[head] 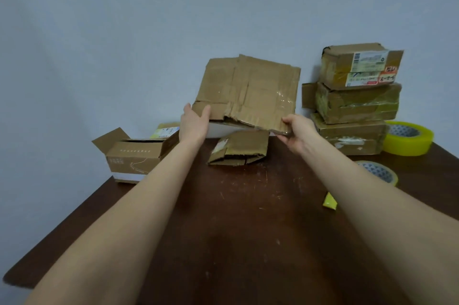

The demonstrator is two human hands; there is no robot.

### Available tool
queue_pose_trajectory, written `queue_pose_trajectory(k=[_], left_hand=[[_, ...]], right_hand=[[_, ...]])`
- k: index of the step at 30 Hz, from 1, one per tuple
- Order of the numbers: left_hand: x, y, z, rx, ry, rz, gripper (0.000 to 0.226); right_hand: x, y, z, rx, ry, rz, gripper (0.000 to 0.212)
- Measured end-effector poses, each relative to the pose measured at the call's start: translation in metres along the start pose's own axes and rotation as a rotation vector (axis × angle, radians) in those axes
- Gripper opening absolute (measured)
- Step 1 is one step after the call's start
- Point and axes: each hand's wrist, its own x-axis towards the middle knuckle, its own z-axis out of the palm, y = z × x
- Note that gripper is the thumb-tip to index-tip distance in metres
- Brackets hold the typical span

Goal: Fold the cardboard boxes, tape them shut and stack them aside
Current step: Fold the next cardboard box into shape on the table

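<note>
A flattened brown cardboard box (248, 91) is held up above the far side of the table, tilted toward the wall. My left hand (195, 122) grips its lower left corner, thumb on the front face. My right hand (296, 132) pinches its lower right corner. Under it lies a smaller folded flat box (239, 148). A stack of three taped boxes (355, 98) stands at the back right. Two tape rolls lie on the right: a big yellow one (407, 138) and a smaller one (378, 171).
An open-flapped box (134, 155) sits at the table's left edge, with another labelled box (165, 130) behind it. A small yellow scrap (329, 201) lies near my right forearm. The dark scratched wooden table (236, 230) ends at a pale wall.
</note>
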Motion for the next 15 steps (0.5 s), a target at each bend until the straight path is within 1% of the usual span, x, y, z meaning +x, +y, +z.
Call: queue_pose_trajectory(k=[3, 5, 6, 9, 11, 13, 15], left_hand=[[-0.018, -0.004, -0.012, -0.017, -0.014, -0.050, 0.081], [-0.033, -0.010, -0.020, -0.058, -0.025, -0.088, 0.081], [-0.041, -0.013, -0.023, -0.134, -0.038, -0.109, 0.075], [-0.063, -0.026, -0.028, -0.423, -0.084, -0.183, 0.045], [-0.077, -0.032, -0.032, -0.538, -0.111, -0.204, 0.034], [-0.086, -0.036, -0.034, -0.610, -0.152, -0.187, 0.029], [-0.095, -0.039, -0.033, -0.617, -0.202, -0.144, 0.026]], right_hand=[[-0.028, 0.010, -0.022, -0.142, -0.051, 0.022, 0.020], [-0.042, 0.020, -0.037, -0.243, -0.091, 0.023, 0.021], [-0.048, 0.024, -0.043, -0.301, -0.106, 0.015, 0.022], [-0.063, 0.034, -0.061, -0.562, -0.130, -0.058, 0.022], [-0.075, 0.035, -0.068, -0.683, -0.158, -0.120, 0.022], [-0.083, 0.033, -0.069, -0.625, -0.193, -0.181, 0.027], [-0.087, 0.030, -0.067, -0.503, -0.203, -0.220, 0.035]])
